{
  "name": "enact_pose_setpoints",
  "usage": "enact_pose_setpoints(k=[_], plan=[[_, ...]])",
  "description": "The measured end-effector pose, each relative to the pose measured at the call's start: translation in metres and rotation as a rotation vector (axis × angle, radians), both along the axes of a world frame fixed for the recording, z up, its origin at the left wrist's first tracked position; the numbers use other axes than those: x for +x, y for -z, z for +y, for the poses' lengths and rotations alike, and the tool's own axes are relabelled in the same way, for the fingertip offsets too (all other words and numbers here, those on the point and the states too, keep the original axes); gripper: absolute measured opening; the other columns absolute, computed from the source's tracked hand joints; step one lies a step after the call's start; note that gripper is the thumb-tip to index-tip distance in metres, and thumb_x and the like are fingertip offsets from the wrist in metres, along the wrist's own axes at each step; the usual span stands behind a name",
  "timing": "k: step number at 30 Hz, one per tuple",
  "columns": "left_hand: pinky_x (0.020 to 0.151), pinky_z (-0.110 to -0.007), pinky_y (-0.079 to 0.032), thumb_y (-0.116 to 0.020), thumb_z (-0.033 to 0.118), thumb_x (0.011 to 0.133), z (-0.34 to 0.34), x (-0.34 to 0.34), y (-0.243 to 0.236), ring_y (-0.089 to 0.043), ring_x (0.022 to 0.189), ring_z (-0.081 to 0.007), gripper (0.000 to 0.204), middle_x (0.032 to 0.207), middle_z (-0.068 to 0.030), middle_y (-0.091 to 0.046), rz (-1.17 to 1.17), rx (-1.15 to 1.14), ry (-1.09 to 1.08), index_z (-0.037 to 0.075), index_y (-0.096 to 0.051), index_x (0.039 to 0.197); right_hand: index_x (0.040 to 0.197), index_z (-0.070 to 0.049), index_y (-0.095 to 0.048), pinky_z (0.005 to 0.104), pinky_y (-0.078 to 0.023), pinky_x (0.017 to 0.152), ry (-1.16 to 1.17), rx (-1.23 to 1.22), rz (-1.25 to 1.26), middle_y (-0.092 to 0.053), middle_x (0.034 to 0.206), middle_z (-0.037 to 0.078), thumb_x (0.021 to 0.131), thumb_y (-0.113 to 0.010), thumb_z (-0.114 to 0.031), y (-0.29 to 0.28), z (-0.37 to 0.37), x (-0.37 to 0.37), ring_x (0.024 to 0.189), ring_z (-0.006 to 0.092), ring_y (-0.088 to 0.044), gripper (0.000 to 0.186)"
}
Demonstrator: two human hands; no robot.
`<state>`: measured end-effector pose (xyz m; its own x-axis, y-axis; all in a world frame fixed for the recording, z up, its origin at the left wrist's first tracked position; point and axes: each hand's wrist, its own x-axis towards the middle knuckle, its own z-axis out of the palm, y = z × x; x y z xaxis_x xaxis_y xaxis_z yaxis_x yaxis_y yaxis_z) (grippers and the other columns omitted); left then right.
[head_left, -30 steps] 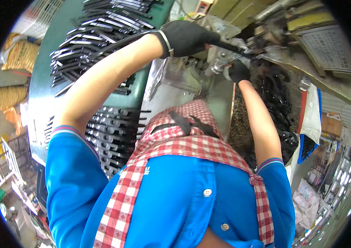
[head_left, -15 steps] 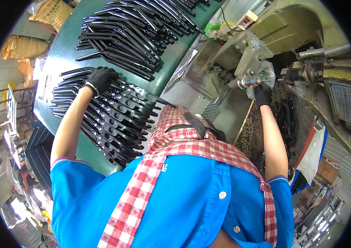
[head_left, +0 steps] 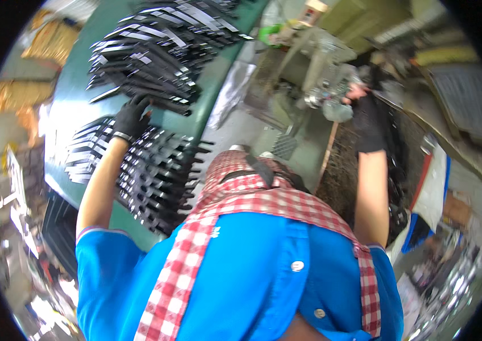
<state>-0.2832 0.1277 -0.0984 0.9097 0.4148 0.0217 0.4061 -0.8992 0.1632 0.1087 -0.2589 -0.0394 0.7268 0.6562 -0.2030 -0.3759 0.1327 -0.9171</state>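
My left hand (head_left: 131, 120), in a black glove with bare fingertips, hovers at the far edge of a row of black metal bars (head_left: 158, 170). Its fingers look apart, close to the nearest bars of a second heap of bent black bars (head_left: 144, 65); nothing shows in the hand, though blur hides detail. My right hand (head_left: 366, 105), gloved the same way, is smeared by motion. Its fingertips are beside the plastic-wrapped fitting (head_left: 332, 99) of a machine, and whether they touch or hold it I cannot tell.
Both groups of bars lie on a green tabletop (head_left: 59, 136). A foot pedal (head_left: 284, 146) sits low between table and machine. To the right stand a worn board (head_left: 334, 165) and a heavy machine body (head_left: 462, 94). Yellowish sacks (head_left: 50, 42) stand at the far left.
My left hand has moved off the row toward the farther heap. The long bar at the row's far edge no longer sticks out past the others. My right hand has turned and blurred; the view shifted.
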Motion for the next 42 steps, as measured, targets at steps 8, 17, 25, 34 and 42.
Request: enact_pose_setpoints(k=[8,17,25,34,42], plan=[[0.087,-0.042,-0.048,-0.066,0.007,0.072,0.016,-0.014,0.033,-0.051,0.111,-0.0356,0.043,0.118,-0.0118,-0.055,0.099,0.051,0.143,0.013,-0.056,0.113,0.093,0.003,-0.060,0.0271,-0.049,0.059,0.172,-0.236,-0.458,-0.061,0.080,0.005,0.082,-0.069,-0.013,-0.028,0.019,-0.039,0.064,0.0108,-0.057,0.022],[0.091,-0.042,-0.043,-0.061,0.009,0.077,0.028,-0.019,0.028,-0.051,0.108,-0.0348,0.034,0.112,-0.0133,-0.057,0.047,-0.011,0.122,0.008,-0.056,0.111,0.102,-0.012,-0.060,0.0432,-0.048,0.078,0.629,-1.244,-0.868,-0.065,0.096,0.012,0.080,-0.063,-0.033,0.101,-0.169,0.058,0.086,0.0346,-0.062,0.031],[0.076,-0.038,-0.048,-0.059,0.014,0.085,-0.029,0.056,-0.046,-0.060,0.090,-0.0337,0.032,0.100,-0.0143,-0.061,-0.208,-0.359,0.315,0.007,-0.056,0.116,0.094,-0.006,-0.058,0.0388,-0.044,0.086,0.450,-1.511,-0.900,-0.063,0.101,0.015,0.071,-0.074,-0.025,0.136,-0.286,0.087,0.100,0.0323,-0.058,0.034],[0.059,-0.040,-0.047,-0.058,0.020,0.087,-0.087,0.125,-0.093,-0.061,0.073,-0.0323,0.023,0.081,-0.0129,-0.059,-0.101,-0.326,0.356,0.010,-0.053,0.107,0.107,-0.003,-0.054,0.0369,-0.044,0.083,0.775,-0.797,-1.194,-0.059,0.105,0.012,0.088,-0.062,-0.025,0.016,-0.223,0.061,0.094,0.0248,-0.056,0.030],[0.054,-0.038,-0.045,-0.059,0.018,0.086,-0.142,0.181,-0.141,-0.059,0.061,-0.0327,0.026,0.071,-0.0147,-0.058,-0.194,-0.285,0.674,0.005,-0.059,0.109,0.111,-0.003,-0.057,0.0320,-0.047,0.076,-0.076,-0.571,-1.061,-0.063,0.091,0.010,0.084,-0.063,-0.018,-0.054,-0.080,-0.049,0.086,0.0204,-0.061,0.032]])
